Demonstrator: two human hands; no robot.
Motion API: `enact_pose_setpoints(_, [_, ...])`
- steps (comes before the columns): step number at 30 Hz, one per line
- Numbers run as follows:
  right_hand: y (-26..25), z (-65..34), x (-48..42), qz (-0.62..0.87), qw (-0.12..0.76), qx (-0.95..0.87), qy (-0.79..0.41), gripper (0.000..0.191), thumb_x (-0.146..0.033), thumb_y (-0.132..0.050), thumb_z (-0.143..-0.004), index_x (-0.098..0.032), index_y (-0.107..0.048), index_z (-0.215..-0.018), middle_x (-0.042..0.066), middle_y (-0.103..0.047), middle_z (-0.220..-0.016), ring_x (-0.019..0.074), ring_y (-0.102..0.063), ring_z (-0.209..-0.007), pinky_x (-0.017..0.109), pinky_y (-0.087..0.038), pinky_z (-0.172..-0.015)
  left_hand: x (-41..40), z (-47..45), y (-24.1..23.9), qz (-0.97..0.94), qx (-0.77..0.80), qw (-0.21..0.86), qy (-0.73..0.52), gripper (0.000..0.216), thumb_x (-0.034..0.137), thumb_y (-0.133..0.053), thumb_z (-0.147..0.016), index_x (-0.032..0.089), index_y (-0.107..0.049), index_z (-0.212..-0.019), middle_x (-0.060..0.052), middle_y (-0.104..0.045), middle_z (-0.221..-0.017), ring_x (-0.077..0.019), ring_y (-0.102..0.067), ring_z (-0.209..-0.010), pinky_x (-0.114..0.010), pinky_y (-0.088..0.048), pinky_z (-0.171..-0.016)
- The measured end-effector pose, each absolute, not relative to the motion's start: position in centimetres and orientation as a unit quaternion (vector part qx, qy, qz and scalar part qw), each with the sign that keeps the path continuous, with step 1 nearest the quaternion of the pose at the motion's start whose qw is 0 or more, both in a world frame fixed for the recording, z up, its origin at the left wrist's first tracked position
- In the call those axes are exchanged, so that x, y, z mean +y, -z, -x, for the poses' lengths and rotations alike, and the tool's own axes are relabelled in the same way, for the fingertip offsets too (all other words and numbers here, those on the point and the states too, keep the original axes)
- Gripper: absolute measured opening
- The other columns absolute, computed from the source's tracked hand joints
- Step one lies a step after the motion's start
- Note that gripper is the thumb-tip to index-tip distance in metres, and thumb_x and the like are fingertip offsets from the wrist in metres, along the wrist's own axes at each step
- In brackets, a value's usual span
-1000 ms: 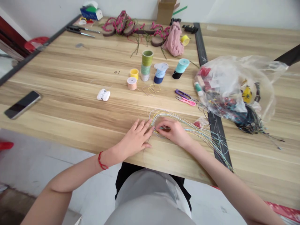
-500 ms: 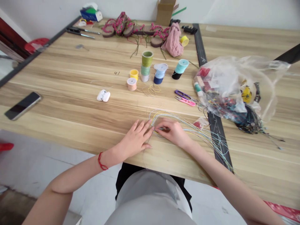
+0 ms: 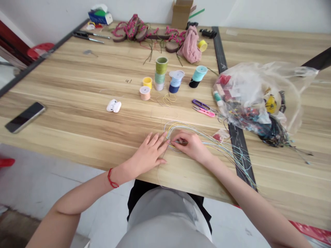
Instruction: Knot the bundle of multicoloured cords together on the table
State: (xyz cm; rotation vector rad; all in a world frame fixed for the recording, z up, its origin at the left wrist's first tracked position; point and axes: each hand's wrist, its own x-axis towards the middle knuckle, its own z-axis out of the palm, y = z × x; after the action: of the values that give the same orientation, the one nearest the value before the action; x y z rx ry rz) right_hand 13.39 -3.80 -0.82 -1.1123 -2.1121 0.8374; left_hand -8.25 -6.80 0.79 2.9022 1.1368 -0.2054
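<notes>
Pale wood-grain tabletop (image 3: pixel 77 75) stretches out ahead of you, and your hands work close to its near edge. Your left hand (image 3: pixel 148 151), with a red string bracelet (image 3: pixel 111 179) at the wrist, lies palm-down with its fingers (image 3: pixel 155 139) spread apart, the index fingertip at the thin multicoloured cords (image 3: pixel 207 143). Your right hand (image 3: pixel 190 146) sits just beside it, its fingertips (image 3: pixel 178 139) pressed together in a pinch on those yellow, pale blue and green cords; you can't quite make out whether anything else is held in that pinch. The cords curve in a loop above your hands, then fan out toward the near right corner, across a black strip (image 3: pixel 239 151) set into the table.

Straight ahead, mid-table, stand spools of green, pale blue, navy, yellow and peach thread (image 3: pixel 161 65), with a white earbud case (image 3: pixel 113 106) to their left and a black smartphone (image 3: pixel 25 117) near the left edge. To your right lie purple-handled snips (image 3: pixel 200 104) and pink-handled snips (image 3: pixel 203 111), beside a clear plastic bag (image 3: pixel 254 100) stuffed with craft supplies. Along the far edge sit pink-beaded brown sandals (image 3: pixel 144 36) and a crumpled pink cloth (image 3: pixel 190 48).
</notes>
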Motion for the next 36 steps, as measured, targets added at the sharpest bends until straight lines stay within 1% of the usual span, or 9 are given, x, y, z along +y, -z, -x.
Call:
enact_pose_setpoints(5, [0.3, -15.9, -4.1, 0.457, 0.345, -0.765, -0.296, 0.011, -0.031, -0.067, -0.087, -0.021, -0.067, -0.081, 0.008, -0.067, -0.100, 0.0196, -0.065, -0.088, 0.031, -0.054, -0.069, -6.8, 8.7, -0.3, -0.928, 0.369, 0.043, 0.028, 0.072, 0.054, -0.057, -0.093, 0.014, -0.037, -0.150, -0.015, -0.026, -0.161, -0.0334, -0.033, -0.143, -0.053, -0.022, -0.118])
enact_pose_setpoints(8, [0.4, -18.5, -4.6, 0.522, 0.378, -0.723, -0.250, 0.018, -0.038, -0.068, -0.086, -0.021, -0.066, -0.079, 0.010, -0.065, -0.106, 0.0216, -0.065, -0.092, 0.034, -0.056, -0.071, -6.8, 9.1, 0.1, -0.923, 0.375, 0.084, -0.012, 0.076, 0.052, -0.058, -0.093, 0.013, -0.030, -0.152, -0.015, -0.027, -0.161, -0.0315, -0.029, -0.145, -0.052, -0.021, -0.119])
enact_pose_setpoints(11, [0.3, -20.2, -5.7, 0.609, 0.392, -0.671, -0.157, 0.022, -0.039, -0.064, -0.088, -0.022, -0.064, -0.101, 0.012, -0.060, -0.113, 0.0229, -0.064, -0.090, 0.039, -0.057, -0.073, -6.8, 9.4, 0.2, -0.916, 0.378, 0.127, -0.052, 0.078, 0.050, -0.058, -0.094, 0.016, -0.022, -0.154, -0.015, -0.028, -0.160, -0.0296, -0.026, -0.148, -0.052, -0.021, -0.120])
enact_pose_setpoints(14, [-0.3, -19.6, -7.5, 0.635, 0.353, -0.687, -0.023, 0.034, -0.033, -0.058, -0.092, -0.022, -0.055, -0.124, 0.017, -0.054, -0.126, 0.0289, -0.058, -0.108, 0.049, -0.051, -0.089, -6.9, 9.5, 0.0, -0.908, 0.381, 0.158, -0.077, 0.072, 0.047, -0.055, -0.096, 0.018, -0.021, -0.153, -0.016, -0.022, -0.163, -0.0283, -0.022, -0.150, -0.053, -0.021, -0.120])
enact_pose_setpoints(18, [-0.8, -16.2, -10.1, 0.565, 0.241, -0.789, 0.019, 0.028, -0.025, -0.052, -0.096, -0.023, -0.057, -0.124, 0.015, -0.055, -0.129, 0.0321, -0.050, -0.122, 0.054, -0.041, -0.101, -7.0, 9.5, -0.3, -0.907, 0.378, 0.164, -0.089, 0.063, 0.044, -0.051, -0.098, 0.017, -0.029, -0.150, -0.015, -0.019, -0.163, -0.0275, -0.022, -0.150, -0.052, -0.022, -0.120])
enact_pose_setpoints(21, [-0.2, -13.8, -11.2, 0.535, 0.184, -0.824, 0.040, 0.031, -0.030, -0.055, -0.096, -0.021, -0.060, -0.126, 0.017, -0.052, -0.139, 0.0357, -0.045, -0.128, 0.054, -0.039, -0.102, -7.1, 9.3, -0.2, -0.913, 0.371, 0.150, -0.083, 0.062, 0.042, -0.054, -0.096, 0.014, -0.033, -0.148, -0.014, -0.025, -0.162, -0.0267, -0.023, -0.149, -0.051, -0.020, -0.122])
enact_pose_setpoints(25, [0.8, -12.3, -11.4, 0.528, 0.156, -0.833, 0.064, 0.035, -0.037, -0.057, -0.095, -0.023, -0.062, -0.127, 0.015, -0.049, -0.146, 0.0357, -0.041, -0.133, 0.053, -0.034, -0.108, -7.1, 9.3, 0.2, -0.919, 0.364, 0.142, -0.060, 0.068, 0.047, -0.053, -0.096, 0.013, -0.031, -0.151, -0.012, -0.028, -0.161, -0.0270, -0.023, -0.149, -0.050, -0.018, -0.122])
enact_pose_setpoints(31, [0.7, -12.0, -11.7, 0.540, 0.161, -0.825, 0.048, 0.030, -0.037, -0.057, -0.095, -0.024, -0.067, -0.121, 0.014, -0.050, -0.146, 0.0354, -0.041, -0.134, 0.053, -0.033, -0.109, -7.1, 9.4, 0.4, -0.922, 0.361, 0.134, -0.043, 0.070, 0.051, -0.049, -0.097, 0.013, -0.030, -0.153, -0.010, -0.026, -0.162, -0.0290, -0.023, -0.148, -0.051, -0.015, -0.122])
enact_pose_setpoints(36, [0.7, -11.7, -11.7, 0.551, 0.148, -0.820, 0.050, 0.037, -0.038, -0.057, -0.095, -0.025, -0.062, -0.129, 0.015, -0.048, -0.148, 0.0359, -0.040, -0.135, 0.054, -0.034, -0.108, -7.2, 9.4, 0.4, -0.921, 0.362, 0.135, -0.047, 0.071, 0.051, -0.050, -0.097, 0.015, -0.029, -0.153, -0.010, -0.028, -0.161, -0.0286, -0.024, -0.148, -0.051, -0.016, -0.121])
